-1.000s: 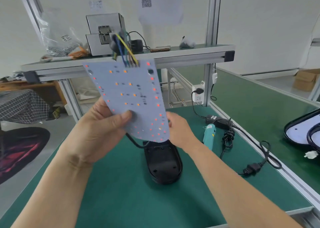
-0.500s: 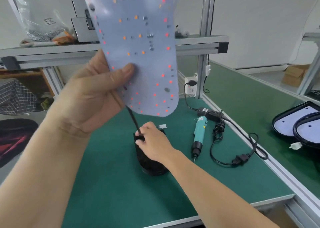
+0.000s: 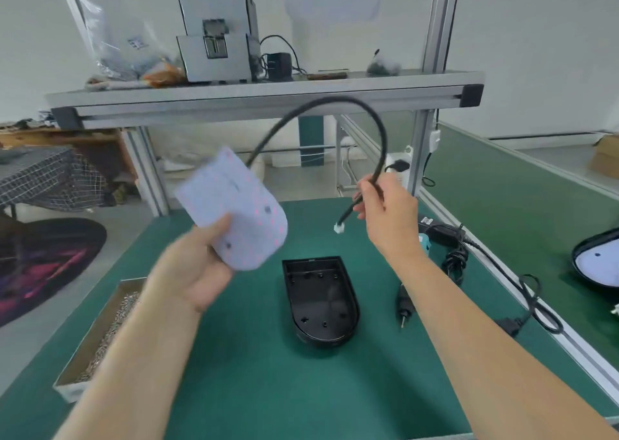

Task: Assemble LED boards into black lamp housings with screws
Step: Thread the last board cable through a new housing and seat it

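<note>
led board (image 3: 241,218): one, blurred, held up above the surface (image 3: 234,372), left of the housing and clear of it.
left hand (image 3: 197,265): clamped on the board's lower end, thumb across its face, fingers curled behind.
right hand (image 3: 388,212): raised, fingers pinching the black cable (image 3: 321,104) near its free end.
cable: one, arching from behind the board over to my right hand; one white connector (image 3: 339,228) hangs below that hand.
hands: well apart, each gripping its own thing.
housing (image 3: 321,302): one black shell, open side up, lying on the green surface between my forearms.
screw tray (image 3: 97,332): one, at the surface's left edge; screws too many to count.
screwdriver (image 3: 403,302): one, just right of the housing, partly hidden by my right arm.
</note>
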`<act>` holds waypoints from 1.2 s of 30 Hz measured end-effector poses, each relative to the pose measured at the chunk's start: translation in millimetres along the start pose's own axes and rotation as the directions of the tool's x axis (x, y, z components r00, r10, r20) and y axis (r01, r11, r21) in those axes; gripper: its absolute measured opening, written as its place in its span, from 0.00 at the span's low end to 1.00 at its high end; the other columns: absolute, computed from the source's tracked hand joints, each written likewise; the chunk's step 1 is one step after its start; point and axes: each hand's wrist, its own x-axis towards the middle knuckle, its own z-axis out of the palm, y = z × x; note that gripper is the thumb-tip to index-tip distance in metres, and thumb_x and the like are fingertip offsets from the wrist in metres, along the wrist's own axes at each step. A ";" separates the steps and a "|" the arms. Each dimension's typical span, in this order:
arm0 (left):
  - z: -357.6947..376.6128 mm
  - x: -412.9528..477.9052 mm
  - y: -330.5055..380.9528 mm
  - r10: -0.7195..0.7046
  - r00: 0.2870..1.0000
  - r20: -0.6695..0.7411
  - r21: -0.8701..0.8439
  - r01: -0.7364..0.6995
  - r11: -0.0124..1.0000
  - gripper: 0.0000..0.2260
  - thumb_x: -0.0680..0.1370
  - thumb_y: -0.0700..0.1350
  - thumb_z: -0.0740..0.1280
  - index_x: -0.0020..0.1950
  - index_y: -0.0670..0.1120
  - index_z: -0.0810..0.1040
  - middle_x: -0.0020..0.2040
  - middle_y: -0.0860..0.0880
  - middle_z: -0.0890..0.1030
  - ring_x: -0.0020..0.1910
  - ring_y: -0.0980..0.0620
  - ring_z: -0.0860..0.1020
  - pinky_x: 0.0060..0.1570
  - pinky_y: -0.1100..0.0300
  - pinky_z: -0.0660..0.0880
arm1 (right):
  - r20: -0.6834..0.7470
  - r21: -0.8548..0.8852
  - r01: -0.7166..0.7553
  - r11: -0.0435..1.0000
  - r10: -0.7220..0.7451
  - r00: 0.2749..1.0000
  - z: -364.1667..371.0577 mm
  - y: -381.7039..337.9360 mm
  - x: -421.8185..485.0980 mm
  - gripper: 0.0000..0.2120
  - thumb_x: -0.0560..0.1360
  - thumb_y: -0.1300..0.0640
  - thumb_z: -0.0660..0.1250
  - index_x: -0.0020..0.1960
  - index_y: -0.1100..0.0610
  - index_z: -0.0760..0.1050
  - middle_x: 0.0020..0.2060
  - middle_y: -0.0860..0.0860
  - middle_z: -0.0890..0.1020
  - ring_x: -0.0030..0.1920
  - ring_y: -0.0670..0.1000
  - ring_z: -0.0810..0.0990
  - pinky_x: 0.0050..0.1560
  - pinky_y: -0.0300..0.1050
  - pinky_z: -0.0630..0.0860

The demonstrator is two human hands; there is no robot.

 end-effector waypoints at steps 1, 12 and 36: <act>-8.3 -3.2 -20.8 -0.098 0.992 -0.082 0.015 0.100 0.995 0.17 0.82 0.39 0.60 0.70 0.41 0.75 0.62 0.44 0.82 0.51 0.50 0.85 0.45 0.54 0.84 | 0.055 0.001 -0.028 1.000 0.028 0.998 2.8 0.7 -4.3 0.08 0.83 0.59 0.61 0.47 0.54 0.76 0.38 0.50 0.84 0.33 0.42 0.82 0.35 0.35 0.79; -47.2 -7.2 -106.3 -0.468 0.877 -0.104 -0.065 0.464 0.883 0.21 0.74 0.38 0.66 0.67 0.39 0.76 0.61 0.40 0.82 0.55 0.40 0.84 0.44 0.45 0.82 | 0.079 0.253 -0.342 0.905 0.333 0.940 24.1 29.3 -13.6 0.09 0.82 0.63 0.61 0.47 0.59 0.78 0.33 0.48 0.85 0.31 0.45 0.82 0.36 0.38 0.79; -70.6 5.1 -92.5 -0.284 0.955 0.091 0.090 0.276 0.957 0.18 0.76 0.38 0.66 0.65 0.44 0.80 0.65 0.42 0.80 0.60 0.42 0.82 0.51 0.47 0.81 | 0.100 0.290 -0.431 0.855 0.421 0.902 -6.9 0.1 9.5 0.06 0.81 0.64 0.65 0.45 0.63 0.77 0.32 0.53 0.84 0.35 0.52 0.87 0.41 0.41 0.83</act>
